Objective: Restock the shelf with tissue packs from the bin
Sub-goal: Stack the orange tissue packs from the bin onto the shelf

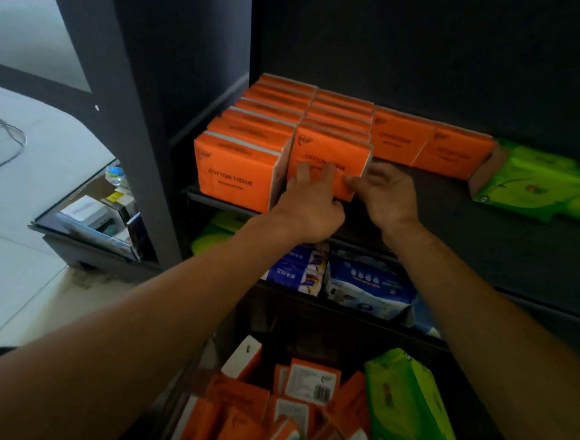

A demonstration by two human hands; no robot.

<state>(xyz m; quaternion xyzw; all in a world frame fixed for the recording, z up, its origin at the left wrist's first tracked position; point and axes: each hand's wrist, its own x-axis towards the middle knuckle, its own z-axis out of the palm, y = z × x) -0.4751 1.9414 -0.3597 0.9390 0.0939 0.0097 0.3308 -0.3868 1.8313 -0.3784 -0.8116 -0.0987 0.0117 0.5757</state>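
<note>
Up on the shelf (pixel 437 202), both hands meet on one orange pack (pixel 332 154); it stands upright, face out, at the front of the second row (pixel 340 113), just beside the left row (pixel 253 131) of like packs; the words COTTON TISSUE show on its front, partly covered by fingers. The left hand (pixel 308 207) lies against the front face, fingers (pixel 302 174) fairly straight and pointing up, pressing rather than wrapping; whether its thumb hooks under the pack I cannot tell; the right hand (pixel 386 192) pinches the pack's lower right corner, thumb on the front and fingers curled round the side edge. Both bare forearms reach up from the bottom of the view.

Right of the second row, two back packs (pixel 400 138) in orange stand side by side against the rear wall; bare shelf lies in front of them; further right, green packs (pixel 541 182) lie flat. Below the shelf sit blue packs (pixel 369 287) with white print and, to their left, yellow packs (pixel 216 228), dimly lit. Lowest in view is a heap (pixel 238 398) of jumbled orange packs, one showing its barcode label; a big green pack (pixel 412 410) leans at the heap's right side. Off to the left are pale floor tiles (pixel 27 184) and a low rack (pixel 99 220) of mixed goods.
</note>
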